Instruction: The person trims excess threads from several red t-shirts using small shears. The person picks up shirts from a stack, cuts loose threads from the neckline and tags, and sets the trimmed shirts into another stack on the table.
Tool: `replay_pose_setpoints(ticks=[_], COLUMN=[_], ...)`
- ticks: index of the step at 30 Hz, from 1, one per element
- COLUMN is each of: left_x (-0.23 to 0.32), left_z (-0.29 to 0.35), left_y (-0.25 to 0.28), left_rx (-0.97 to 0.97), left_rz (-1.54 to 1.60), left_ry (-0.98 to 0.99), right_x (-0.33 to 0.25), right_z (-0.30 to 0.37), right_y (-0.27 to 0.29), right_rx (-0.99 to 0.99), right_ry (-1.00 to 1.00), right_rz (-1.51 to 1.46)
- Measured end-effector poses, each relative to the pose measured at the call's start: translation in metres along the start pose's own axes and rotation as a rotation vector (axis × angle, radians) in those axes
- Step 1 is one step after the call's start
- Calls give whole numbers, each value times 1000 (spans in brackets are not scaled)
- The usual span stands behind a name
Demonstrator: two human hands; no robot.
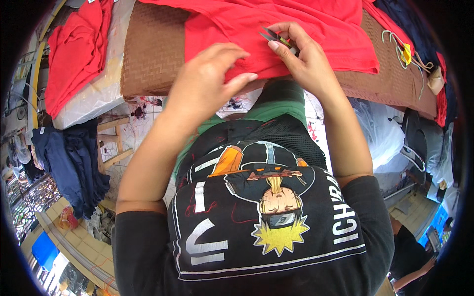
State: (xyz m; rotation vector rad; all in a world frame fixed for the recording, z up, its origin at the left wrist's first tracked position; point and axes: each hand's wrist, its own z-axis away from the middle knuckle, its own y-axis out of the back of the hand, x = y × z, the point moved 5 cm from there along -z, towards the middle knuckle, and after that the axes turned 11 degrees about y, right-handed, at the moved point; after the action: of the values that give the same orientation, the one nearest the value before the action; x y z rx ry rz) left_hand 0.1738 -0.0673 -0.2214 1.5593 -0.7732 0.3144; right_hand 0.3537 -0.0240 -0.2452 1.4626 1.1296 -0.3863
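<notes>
A red garment [316, 19] lies spread over the brown-covered table in front of me, its near hem close to the table edge. My right hand [311, 61] grips a pair of thread snips [273, 37] above the cloth; the two dark blades point left and stand slightly apart. Over the hem, to the left of the snips, my left hand [205, 79] has thumb and fingers apart with nothing visible between them. Whether its fingertips touch the cloth I cannot tell.
The brown patterned cover [153, 47] carries a bundle of pale cords with a yellow piece [406, 54] at right. Another red garment [79, 54] is at far left, above hanging navy clothing [69, 158]. Clear plastic bags [377, 130] stand at right. Another person [412, 259] is at lower right.
</notes>
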Motion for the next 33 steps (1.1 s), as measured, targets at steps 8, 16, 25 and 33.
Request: replay_pose_setpoints(ticks=[8, 16, 25, 33], left_x=[-13, -29, -40, -18], left_z=[-3, -22, -25, -12], left_y=[-40, -32, -40, 17], left_rx=[197, -71, -187, -657], left_rz=[-41, 205, 430, -237], left_ry=[-67, 315, 376, 272], right_x=[3, 6, -5, -12], right_z=[24, 23, 20, 17], right_y=[-13, -15, -13, -3], right_rx=[29, 11, -83, -9], right_ry=[47, 32, 22, 131], right_rz=[-133, -176, -75, 272])
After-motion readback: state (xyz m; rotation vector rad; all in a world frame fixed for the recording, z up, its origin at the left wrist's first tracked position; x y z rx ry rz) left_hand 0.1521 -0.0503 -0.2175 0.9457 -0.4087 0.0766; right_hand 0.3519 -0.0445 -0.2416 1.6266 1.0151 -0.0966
